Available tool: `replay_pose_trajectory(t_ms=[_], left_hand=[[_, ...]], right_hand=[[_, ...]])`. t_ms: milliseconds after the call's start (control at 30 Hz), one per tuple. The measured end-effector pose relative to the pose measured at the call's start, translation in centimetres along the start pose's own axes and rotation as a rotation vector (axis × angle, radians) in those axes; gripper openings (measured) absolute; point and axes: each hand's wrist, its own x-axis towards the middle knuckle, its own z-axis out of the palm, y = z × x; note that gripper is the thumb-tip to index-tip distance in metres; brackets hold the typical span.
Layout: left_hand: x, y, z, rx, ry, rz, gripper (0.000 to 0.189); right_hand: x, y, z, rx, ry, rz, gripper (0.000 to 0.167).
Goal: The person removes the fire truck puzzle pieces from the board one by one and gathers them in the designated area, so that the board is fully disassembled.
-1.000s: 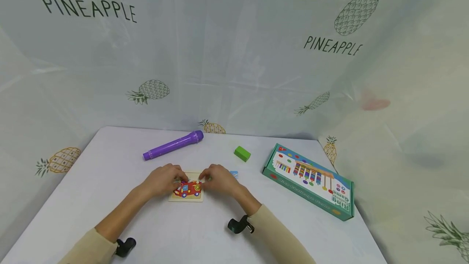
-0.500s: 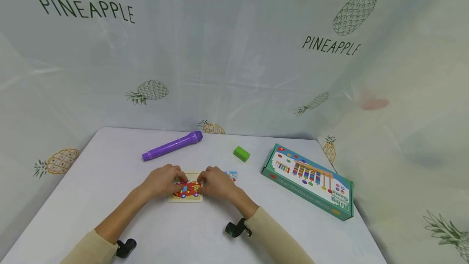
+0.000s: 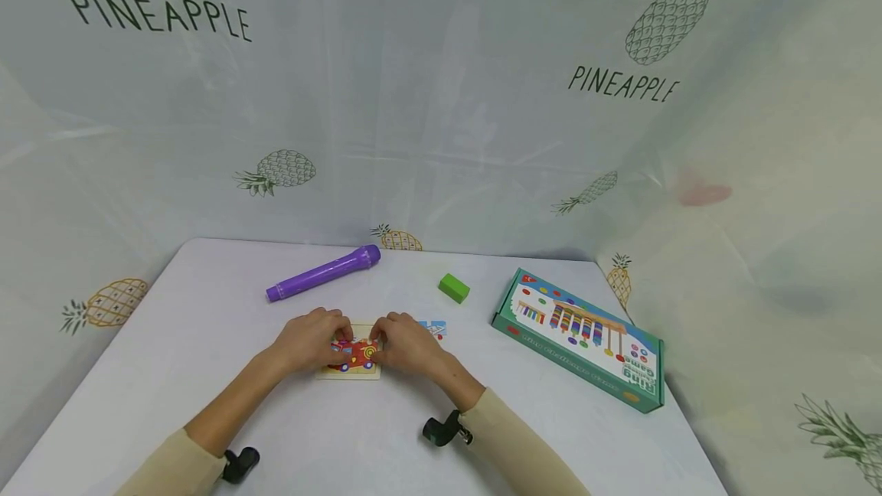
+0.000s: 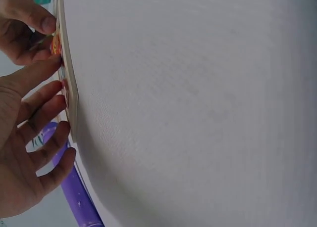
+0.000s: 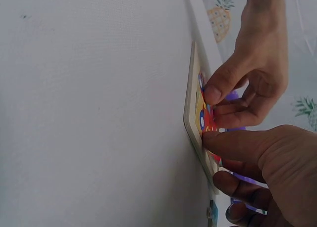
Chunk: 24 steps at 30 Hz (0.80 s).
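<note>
A small wooden puzzle board [image 3: 350, 375] with a red fire truck picture [image 3: 362, 354] lies flat on the white table, between both hands. My left hand [image 3: 311, 339] holds the picture's left part, thumb at the lower side and fingertips at the upper. On its right part, my right hand [image 3: 411, 344] pinches a puzzle piece [image 5: 208, 122] with thumb and fingers. The right wrist view shows both thumbs on the coloured face. In the left wrist view, the left hand's other fingers spread along the board's edge [image 4: 73, 103]. The hands hide the outlines of the pieces.
A blue printed piece [image 3: 436, 327] lies just beyond the right hand. Farther back are a purple toy microphone [image 3: 324, 274] and a green block [image 3: 454, 288]. A green ring game box [image 3: 579, 339] stands at the right. A pineapple-print curtain [image 3: 441, 98] hangs behind the table.
The right hand has shifted slightly left over the board, showing more of the blue piece. The left hand's fingers have edged right over the truck's front.
</note>
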Motion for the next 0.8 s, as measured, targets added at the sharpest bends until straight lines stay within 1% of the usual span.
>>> replay_pose_trajectory(t_ms=[200,300,500,633,800], left_hand=[[0.10,0.21,-0.03,-0.003,-0.011,-0.003,0.021],[0.08,0.24,-0.01,-0.006,-0.012,0.008,0.020],[-0.02,0.24,-0.03,-0.013,-0.011,0.025,0.020],[0.07,0.19,-0.04,-0.014,-0.022,0.017,0.021],[0.16,0.13,-0.02,-0.007,-0.020,0.024,0.021]], right_hand=[[0.01,-0.16,-0.15,0.006,0.007,0.002,0.030],[-0.03,-0.30,-0.15,0.024,-0.002,0.023,0.030],[-0.05,-0.69,0.18,0.014,-0.020,0.080,0.038],[-0.01,-0.76,0.18,0.026,-0.026,0.096,0.039],[0.02,-0.88,0.06,0.042,-0.037,0.103,0.039]])
